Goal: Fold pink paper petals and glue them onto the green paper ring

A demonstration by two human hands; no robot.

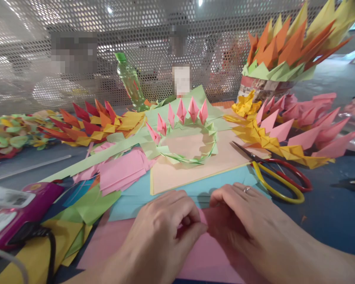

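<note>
Both hands are close together above a stack of pink paper sheets (213,256). My left hand (168,225) is closed, thumb against curled fingers, pinching a small pink piece of paper (202,216). My right hand (248,225), with a ring on one finger, curls over the other side of that piece; its fingertips are partly hidden. Just beyond them lie blue sheets (130,201) and peach sheets (171,177). On the peach sheets stands a ring of folded green paper (189,159) with several pink folded points (181,111) along its far side.
Scissors (266,173) with red and yellow handles lie right. Pink slips (121,169) and a purple power strip (26,213) are left. Folded-paper crowns (85,124) flank the ring. A green bottle (131,85) stands before a perforated metal panel (219,55); a tall paper-decorated container (260,85) stands back right.
</note>
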